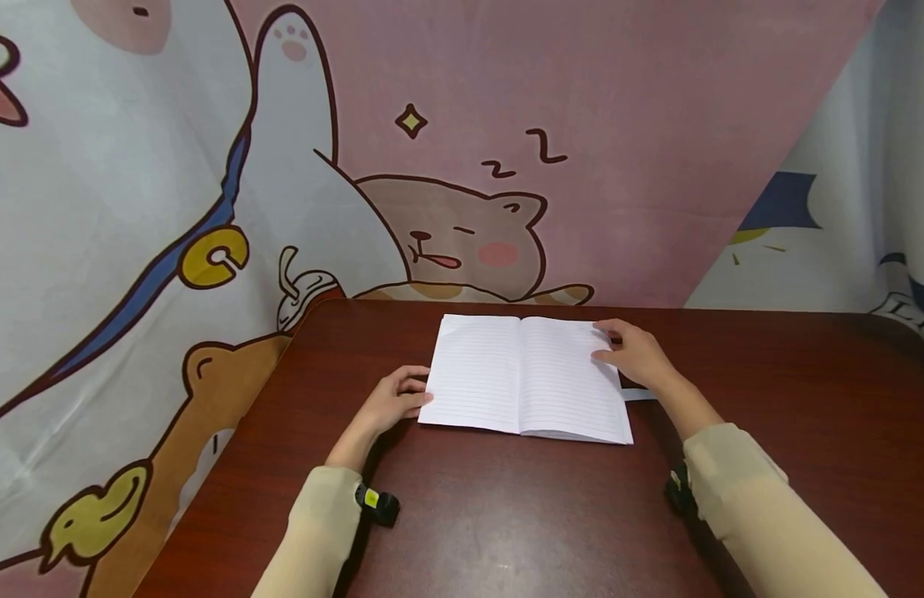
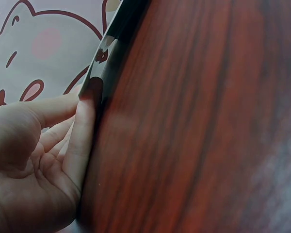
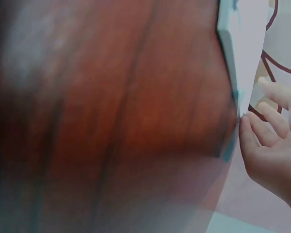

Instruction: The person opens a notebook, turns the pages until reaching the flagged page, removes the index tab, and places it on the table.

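An open notebook [image 1: 472, 374] with white lined pages lies on the dark red-brown table, its middle fold running toward the person. My left hand [image 1: 393, 399] pinches its left edge. In the left wrist view, the thumb of the left hand [image 2: 34, 160] is on the page side and the fingers reach under the cover. At the upper right edge, my right hand [image 1: 637, 355] touches the right page with thumb and fingertips, the fingers loosely bent. The right wrist view has a fingertip of the right hand [image 3: 276, 145] at the edge of the pages [image 3: 247, 43], other fingers spread apart.
A pale strip [image 1: 639, 394] sticks out from under the notebook's right side. The wooden table [image 1: 506, 515] ends at a back edge against a printed cartoon cloth [image 1: 618, 149]. Dark wrist devices [image 1: 383, 507] are worn near both sleeves.
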The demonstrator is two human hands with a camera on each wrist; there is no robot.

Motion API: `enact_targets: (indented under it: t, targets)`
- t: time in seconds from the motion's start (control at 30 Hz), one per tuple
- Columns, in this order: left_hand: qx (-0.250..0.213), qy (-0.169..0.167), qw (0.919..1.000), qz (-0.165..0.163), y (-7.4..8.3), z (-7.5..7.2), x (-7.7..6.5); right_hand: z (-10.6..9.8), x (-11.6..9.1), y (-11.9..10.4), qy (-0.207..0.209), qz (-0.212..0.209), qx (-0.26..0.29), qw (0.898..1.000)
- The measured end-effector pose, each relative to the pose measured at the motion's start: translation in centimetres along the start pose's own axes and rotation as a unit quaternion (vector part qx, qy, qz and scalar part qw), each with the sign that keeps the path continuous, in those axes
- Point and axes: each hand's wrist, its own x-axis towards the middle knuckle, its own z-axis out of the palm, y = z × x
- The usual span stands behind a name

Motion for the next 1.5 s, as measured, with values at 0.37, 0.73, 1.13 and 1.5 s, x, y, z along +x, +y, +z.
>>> enact_targets:
  t: [0.37, 0.73, 1.13, 1.5]
  targets:
    - [0.002, -0.005, 1.0000, 0.004, 0.12, -0.06, -0.13, 0.24, 0.04, 0.76, 0.015, -0.014, 0.000, 1.000]
    - [-0.001, -0.004, 1.0000, 0.008, -0.04, 0.04, -0.06, 0.24, 0.02, 0.76, 0.026, -0.026, -0.010, 0.999]
    - [0.000, 0.000, 1.0000, 0.005, 0.12, 0.07, -0.13, 0.24, 0.08, 1.01, 0.040, -0.036, -0.024, 0.998]
    - [0.001, -0.003, 1.0000, 0.008, 0.09, 0.07, -0.20, 0.31, 0.13, 0.83, 0.074, -0.042, -0.032, 0.996]
